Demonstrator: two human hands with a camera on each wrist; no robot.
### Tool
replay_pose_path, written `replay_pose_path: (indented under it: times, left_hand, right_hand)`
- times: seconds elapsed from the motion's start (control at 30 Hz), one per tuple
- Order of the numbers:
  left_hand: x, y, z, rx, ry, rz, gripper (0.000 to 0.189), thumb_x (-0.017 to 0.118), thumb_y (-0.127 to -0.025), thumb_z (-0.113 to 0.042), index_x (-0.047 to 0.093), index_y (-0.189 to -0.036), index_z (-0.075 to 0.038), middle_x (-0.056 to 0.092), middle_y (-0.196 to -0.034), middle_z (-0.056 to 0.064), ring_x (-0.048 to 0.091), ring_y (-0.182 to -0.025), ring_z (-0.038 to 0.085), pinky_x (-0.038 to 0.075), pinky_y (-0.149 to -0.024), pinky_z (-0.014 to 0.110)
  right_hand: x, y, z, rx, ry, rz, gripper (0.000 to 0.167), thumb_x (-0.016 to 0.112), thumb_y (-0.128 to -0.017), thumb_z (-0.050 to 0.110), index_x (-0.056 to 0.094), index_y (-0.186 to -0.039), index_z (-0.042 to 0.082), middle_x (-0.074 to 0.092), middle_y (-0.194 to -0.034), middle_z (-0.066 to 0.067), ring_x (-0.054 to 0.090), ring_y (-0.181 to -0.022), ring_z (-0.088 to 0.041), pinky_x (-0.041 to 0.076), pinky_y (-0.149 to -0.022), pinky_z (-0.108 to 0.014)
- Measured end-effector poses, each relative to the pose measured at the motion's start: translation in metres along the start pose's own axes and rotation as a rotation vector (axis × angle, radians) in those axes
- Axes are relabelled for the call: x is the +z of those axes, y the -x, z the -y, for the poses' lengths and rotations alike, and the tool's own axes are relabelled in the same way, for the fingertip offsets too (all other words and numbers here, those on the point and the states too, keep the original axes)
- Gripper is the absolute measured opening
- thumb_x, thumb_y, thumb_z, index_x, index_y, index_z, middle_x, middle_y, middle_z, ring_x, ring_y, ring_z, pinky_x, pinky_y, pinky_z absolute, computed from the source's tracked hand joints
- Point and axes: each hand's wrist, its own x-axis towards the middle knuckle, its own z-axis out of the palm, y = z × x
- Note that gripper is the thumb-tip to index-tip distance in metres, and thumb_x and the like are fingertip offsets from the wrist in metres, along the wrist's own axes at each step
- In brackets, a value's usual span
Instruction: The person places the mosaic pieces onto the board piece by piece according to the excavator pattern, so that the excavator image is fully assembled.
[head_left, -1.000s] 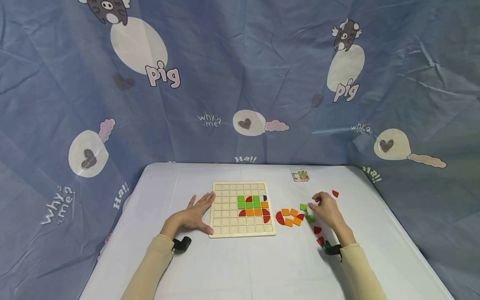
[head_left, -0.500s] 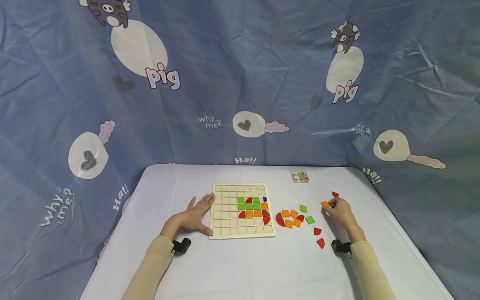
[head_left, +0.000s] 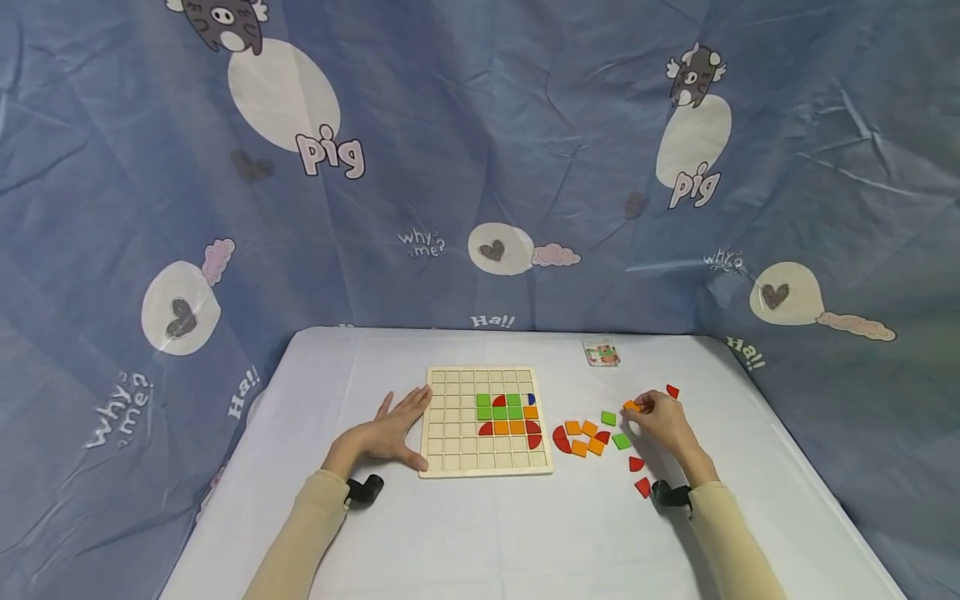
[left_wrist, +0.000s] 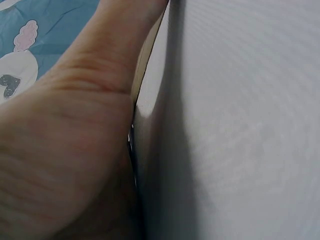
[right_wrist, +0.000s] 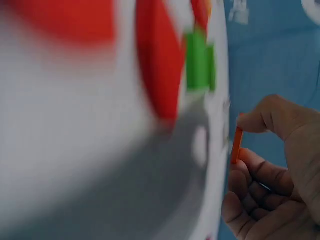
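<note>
In the head view, the printed card [head_left: 602, 353] is too small for its pattern to be read. The right hand [head_left: 663, 421] covers part of the orange tile [head_left: 632, 407] pinched in it. The bottom edge cuts off both sleeves [head_left: 296, 527]. In the left wrist view, the top edge crops the left hand [left_wrist: 75, 125], which hides all but a thin strip of the board [left_wrist: 143, 62]. In the right wrist view, the nearest red pieces [right_wrist: 159, 60] and the green tiles [right_wrist: 197, 62] are blurred; the right edge crops the right hand.
</note>
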Motion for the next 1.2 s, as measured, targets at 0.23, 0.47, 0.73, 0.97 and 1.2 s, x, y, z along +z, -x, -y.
replay_pose_path:
  times: [0.23, 0.47, 0.73, 0.97, 1.2]
  left_hand:
    - [0.001, 0.000, -0.001, 0.007, -0.003, 0.001, 0.136, 0.076, -0.062, -0.069, 0.001, -0.155, -0.005, -0.006, -0.164, 0.010, -0.003, -0.151, 0.031, -0.013, -0.116, 0.061]
    - [0.003, 0.001, -0.001, 0.012, -0.001, -0.009, 0.135, 0.076, -0.062, -0.068, 0.002, -0.155, -0.005, -0.004, -0.164, 0.011, -0.002, -0.151, 0.032, -0.011, -0.116, 0.062]
    - [0.003, 0.000, -0.004, 0.024, 0.013, -0.013, 0.133, 0.079, -0.064, -0.064, 0.003, -0.155, -0.003, -0.003, -0.163, 0.012, -0.002, -0.151, 0.032, -0.011, -0.116, 0.062]
    - [0.002, 0.000, -0.004, 0.014, 0.011, -0.006, 0.134, 0.078, -0.062, -0.066, 0.003, -0.155, -0.005, -0.004, -0.164, 0.010, -0.003, -0.151, 0.030, -0.013, -0.117, 0.060]
    - [0.001, 0.001, -0.001, 0.004, -0.004, -0.008, 0.134, 0.078, -0.063, -0.066, 0.002, -0.155, -0.005, -0.004, -0.164, 0.010, -0.003, -0.151, 0.030, -0.011, -0.117, 0.061]
  right_hand:
    - [0.024, 0.017, 0.059, -0.207, -0.023, 0.049, 0.030, 0.079, -0.079, 0.023, 0.064, -0.098, 0.004, 0.062, -0.089, -0.006, 0.055, -0.076, -0.016, 0.049, -0.065, -0.026]
    - [0.061, 0.033, 0.115, -0.381, -0.017, 0.189, 0.021, 0.078, -0.077, 0.016, 0.067, -0.093, 0.009, 0.060, -0.086, 0.001, 0.052, -0.071, -0.009, 0.046, -0.057, -0.019]
    - [0.086, 0.040, 0.138, -0.538, 0.056, 0.304, 0.022, 0.078, -0.080, 0.019, 0.068, -0.096, 0.009, 0.057, -0.086, 0.006, 0.051, -0.074, -0.007, 0.047, -0.063, -0.017]
    - [0.088, 0.039, 0.142, -0.550, 0.049, 0.340, 0.018, 0.078, -0.080, 0.014, 0.068, -0.093, 0.008, 0.058, -0.085, 0.004, 0.052, -0.073, -0.008, 0.048, -0.062, -0.018]
    - [0.084, 0.035, 0.148, -0.574, 0.075, 0.393, 0.014, 0.077, -0.081, 0.011, 0.069, -0.092, 0.009, 0.061, -0.089, 0.003, 0.053, -0.076, -0.007, 0.049, -0.066, -0.019]
